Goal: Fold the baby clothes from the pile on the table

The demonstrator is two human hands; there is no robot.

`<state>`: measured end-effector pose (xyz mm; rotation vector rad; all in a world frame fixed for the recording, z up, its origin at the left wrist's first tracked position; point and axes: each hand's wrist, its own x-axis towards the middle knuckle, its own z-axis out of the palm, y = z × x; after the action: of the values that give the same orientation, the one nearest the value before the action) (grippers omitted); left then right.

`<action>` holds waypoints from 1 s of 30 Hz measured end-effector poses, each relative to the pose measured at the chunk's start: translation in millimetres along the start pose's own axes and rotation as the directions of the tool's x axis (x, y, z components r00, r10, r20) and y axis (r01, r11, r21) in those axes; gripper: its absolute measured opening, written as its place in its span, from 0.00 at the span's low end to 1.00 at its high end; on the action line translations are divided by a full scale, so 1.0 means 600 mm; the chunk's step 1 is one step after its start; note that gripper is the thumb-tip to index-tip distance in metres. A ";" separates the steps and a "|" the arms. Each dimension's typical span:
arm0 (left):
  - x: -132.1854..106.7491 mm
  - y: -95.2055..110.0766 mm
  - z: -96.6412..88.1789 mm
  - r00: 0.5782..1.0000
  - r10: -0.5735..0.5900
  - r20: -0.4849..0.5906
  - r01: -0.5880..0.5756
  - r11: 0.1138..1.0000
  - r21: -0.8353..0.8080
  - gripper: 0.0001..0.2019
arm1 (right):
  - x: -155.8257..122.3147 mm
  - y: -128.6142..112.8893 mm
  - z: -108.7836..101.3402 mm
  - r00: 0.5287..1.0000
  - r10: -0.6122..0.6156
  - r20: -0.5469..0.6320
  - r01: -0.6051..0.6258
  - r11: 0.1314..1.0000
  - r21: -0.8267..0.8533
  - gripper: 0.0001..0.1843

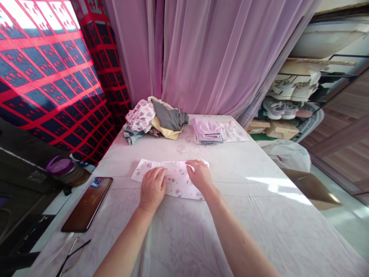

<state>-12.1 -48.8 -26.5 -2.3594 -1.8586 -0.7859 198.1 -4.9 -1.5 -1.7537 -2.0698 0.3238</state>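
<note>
A small white printed garment [175, 177] lies folded in a long strip across the middle of the cloth-covered table [259, 200]. My left hand [152, 188] rests flat on its left-centre part with the fingers stretched out. My right hand [200, 175] lies on its right part, fingers curled at the upper edge of the fabric, which they seem to pinch. Behind, a loose heap of unfolded clothes [154, 121] sits at the table's far left. A neat stack of folded lilac clothes [209, 131] lies to the right of that heap.
A phone [88, 203] lies at the table's left edge, with glasses [70, 256] in front of it and a purple-lidded jar [65, 169] behind. Pink curtains [201, 54] hang behind the table. A shoe rack [291, 100], boxes and a white bag [285, 154] stand at the right.
</note>
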 end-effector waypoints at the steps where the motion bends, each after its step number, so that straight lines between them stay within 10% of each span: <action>1: 0.002 -0.011 -0.009 0.995 -0.091 -0.027 0.091 0.996 -0.012 0.18 | -0.011 -0.007 0.009 1.000 -0.014 0.023 0.014 1.000 0.022 0.17; 6: 0.017 -0.060 -0.048 0.834 -0.482 0.268 0.517 0.852 -0.078 0.17 | -0.045 -0.015 0.033 0.999 -0.002 0.035 -0.001 0.996 0.089 0.15; 14: 0.058 -0.068 -0.057 0.694 -0.498 0.521 0.536 0.839 0.088 0.19 | -0.053 -0.011 0.044 0.998 -0.049 -0.031 0.052 0.994 0.099 0.14; 30: 0.041 -0.044 -0.028 0.814 -0.522 0.254 0.541 0.841 -0.004 0.12 | -0.053 -0.007 0.050 0.998 -0.047 -0.028 0.049 0.996 0.080 0.14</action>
<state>-38.7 -24.9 -9.1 -2.0537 -2.7071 -0.6144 185.2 -34.6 -31.4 -1.6496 -2.0479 0.3628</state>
